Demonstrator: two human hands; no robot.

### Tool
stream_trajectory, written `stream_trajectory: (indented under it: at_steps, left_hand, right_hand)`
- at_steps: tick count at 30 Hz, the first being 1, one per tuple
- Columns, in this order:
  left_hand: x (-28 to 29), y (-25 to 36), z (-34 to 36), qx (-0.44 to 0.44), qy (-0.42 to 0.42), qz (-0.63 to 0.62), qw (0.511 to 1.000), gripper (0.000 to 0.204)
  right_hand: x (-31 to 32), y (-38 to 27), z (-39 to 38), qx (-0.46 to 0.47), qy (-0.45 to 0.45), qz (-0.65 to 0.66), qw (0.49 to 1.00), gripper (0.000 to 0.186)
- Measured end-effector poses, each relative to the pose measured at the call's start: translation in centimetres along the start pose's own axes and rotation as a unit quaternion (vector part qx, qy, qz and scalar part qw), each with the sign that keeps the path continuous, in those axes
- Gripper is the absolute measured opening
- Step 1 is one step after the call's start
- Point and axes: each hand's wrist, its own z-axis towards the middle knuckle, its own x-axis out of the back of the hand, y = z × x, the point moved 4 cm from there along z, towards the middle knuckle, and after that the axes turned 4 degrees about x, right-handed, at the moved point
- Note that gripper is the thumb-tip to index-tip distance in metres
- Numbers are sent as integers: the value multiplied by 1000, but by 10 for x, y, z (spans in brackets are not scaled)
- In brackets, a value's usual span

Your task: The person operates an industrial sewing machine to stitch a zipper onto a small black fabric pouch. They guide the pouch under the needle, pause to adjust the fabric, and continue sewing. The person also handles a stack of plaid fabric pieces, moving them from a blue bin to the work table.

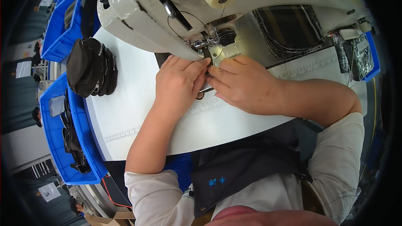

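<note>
Dark piece (209, 69) held beneath the head of the sewing machine (134, 21) — pinched from both sides.
The left grip (179, 81) and right grip (245, 84) are closed on the dark piece, fingertips nearly meeting just before the presser foot (207, 53); the piece is largely covered by fingers. Fingertips could be struck if fed too near the needle, which cannot be made out; the seam could be skewed by uneven pull, and the looped thread (169, 24) could be snagged. Ruler scales (209, 105) are printed on the white counter (125, 117), their figures too fine to be read — blue characters (217, 181) are embroidered on the dark apron (251, 165).
</note>
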Motion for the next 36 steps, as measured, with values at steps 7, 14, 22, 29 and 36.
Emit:
stream_trajectory:
  at_steps: [7,14,22,29,36]
  left_hand:
    - [0,-1,2,5,-29,-10,1000,23]
    - [-2,-6,4,37,-21,8,999,20]
    - [6,-16,-2,165,-61,-168,970,36]
    - [6,-11,-5,229,-112,-233,939,40]
    - [2,-6,5,48,30,16,998,22]
  right_hand:
    - [1,1,2,-1,-7,4,1000,38]
    - [3,7,8,-41,27,43,998,29]
    - [4,9,5,-40,38,22,998,36]
    - [-4,6,6,-43,41,40,997,37]
    - [-9,5,6,-51,-31,62,996,36]
